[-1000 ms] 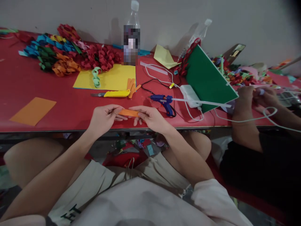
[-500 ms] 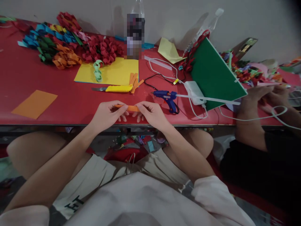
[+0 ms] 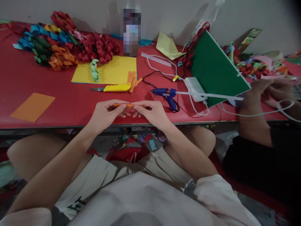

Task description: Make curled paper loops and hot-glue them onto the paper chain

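Pinching orange strip (image 3: 127, 105) in left hand (image 3: 105, 112) and right hand (image 3: 154, 113), now closer together than before. Seemingly smoothing it, leaving loose strips (image 3: 133, 83) at twelve o'clock.

Glue gun (image 3: 166, 92): smooth blue plastic, slight sheen. Through its back end, glue stick (image 3: 218, 96): translucent plastic, smooth. Left of the gun, held orange strip (image 3: 128, 105): matt paper. Upper left of it, knife handle (image 3: 117, 88): yellow plastic, ribbed edge; knife blade (image 3: 97, 89): dull metal; yellow sheet (image 3: 113, 73): matt, smooth paper; farther up-left, paper chains (image 3: 100, 48): matt, rough-looking heap. Right of the gun, adapter (image 3: 194, 88): white plastic, smooth; green board (image 3: 216, 69): flat matt face. Under the gun, tabletop (image 3: 58, 106): smooth red, faint sheen, material unclear.
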`<state>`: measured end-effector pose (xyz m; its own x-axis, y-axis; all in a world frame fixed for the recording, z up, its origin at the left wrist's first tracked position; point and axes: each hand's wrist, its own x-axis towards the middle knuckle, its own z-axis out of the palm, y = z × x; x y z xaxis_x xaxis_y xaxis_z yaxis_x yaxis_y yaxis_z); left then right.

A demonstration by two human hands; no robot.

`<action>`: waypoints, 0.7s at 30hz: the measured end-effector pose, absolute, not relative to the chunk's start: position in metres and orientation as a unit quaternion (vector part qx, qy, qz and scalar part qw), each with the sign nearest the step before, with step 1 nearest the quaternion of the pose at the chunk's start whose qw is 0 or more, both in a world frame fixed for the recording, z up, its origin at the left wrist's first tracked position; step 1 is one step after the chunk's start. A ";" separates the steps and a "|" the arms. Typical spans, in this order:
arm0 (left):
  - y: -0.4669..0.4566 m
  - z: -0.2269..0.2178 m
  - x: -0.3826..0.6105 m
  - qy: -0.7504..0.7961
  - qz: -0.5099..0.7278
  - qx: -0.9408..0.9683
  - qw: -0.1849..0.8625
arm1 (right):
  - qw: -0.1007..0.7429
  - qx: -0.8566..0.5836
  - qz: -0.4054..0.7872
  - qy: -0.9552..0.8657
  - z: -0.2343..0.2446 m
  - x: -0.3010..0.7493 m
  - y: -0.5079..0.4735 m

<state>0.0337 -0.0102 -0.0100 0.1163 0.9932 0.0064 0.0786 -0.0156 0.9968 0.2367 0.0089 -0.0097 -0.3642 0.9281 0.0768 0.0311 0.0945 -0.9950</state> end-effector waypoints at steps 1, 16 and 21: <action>-0.010 -0.010 0.033 0.483 0.453 0.549 0.509 | 0.410 -0.388 0.546 -0.619 -0.010 0.237 0.009; -0.009 -0.008 0.029 0.520 0.362 0.590 0.501 | 0.370 -0.427 0.492 -0.662 -0.013 0.237 0.013; -0.008 -0.010 0.032 0.546 0.387 0.551 0.499 | 0.396 -0.412 0.518 -0.636 -0.015 0.235 0.012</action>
<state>0.0317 -0.0078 -0.0096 0.1048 0.9875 -0.1181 0.2149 0.0935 0.9721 0.2353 0.0120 -0.0152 -0.3462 0.9350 0.0777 0.1141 0.1241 -0.9857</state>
